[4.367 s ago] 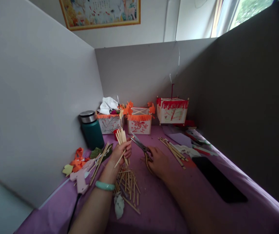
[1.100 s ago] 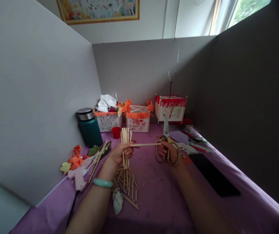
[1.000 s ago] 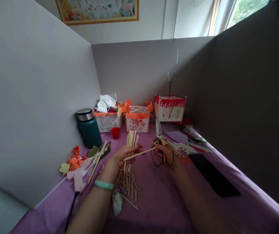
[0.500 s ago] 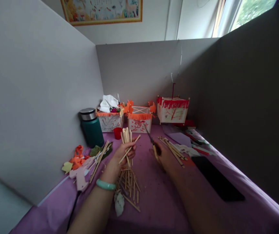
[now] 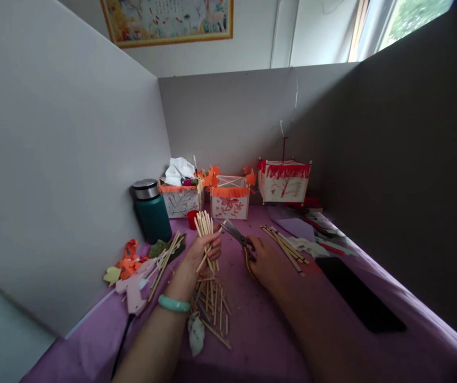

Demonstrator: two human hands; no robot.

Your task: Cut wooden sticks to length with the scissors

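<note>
The left hand (image 5: 204, 250), a green bangle (image 5: 174, 304) on its wrist, is closed round a bundle of thin wooden sticks (image 5: 203, 226) held upright just above the purple table (image 5: 260, 335), with one single stick (image 5: 208, 254) pinched slantwise across the fingers. Just beside it the right hand (image 5: 266, 260) is wrapped through the handles of a pair of scissors (image 5: 234, 234), whose blades stand parted and point towards that slanting stick, their tips close to its upper end; I cannot tell whether they touch it. Under the left hand lies a scatter of short cut sticks (image 5: 212, 306), and another loose heap of longer sticks (image 5: 284, 244) lies to the right of the scissors. A teal flask (image 5: 152, 213) with a steel lid stands by the left partition, a small red cup (image 5: 191, 218) sits behind the bundle, and three paper lanterns (image 5: 229, 201) with orange and red fringes stand along the back wall. A dark phone (image 5: 359, 292) lies flat, well apart on the right
</note>
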